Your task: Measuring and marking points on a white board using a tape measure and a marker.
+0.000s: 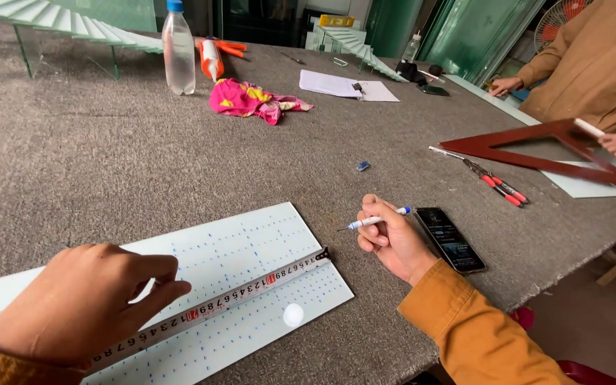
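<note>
Pen (376, 221) sits gripped in right hand (393, 242); left hand (83, 299) presses tape measure (237, 296) just left.

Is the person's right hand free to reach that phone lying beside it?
Probably yes: the right hand rests just left of the phone with nothing between them, though its fingers already hold a pen.

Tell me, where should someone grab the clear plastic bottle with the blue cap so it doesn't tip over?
Probably around the middle of the plastic bottle, from the near side. It stands upright on the grey table, and its round body is narrow enough for fingers to wrap around. The near side looks open; the orange-and-white tube lies behind it to the right and the pink cloth lies off to the right.
</note>
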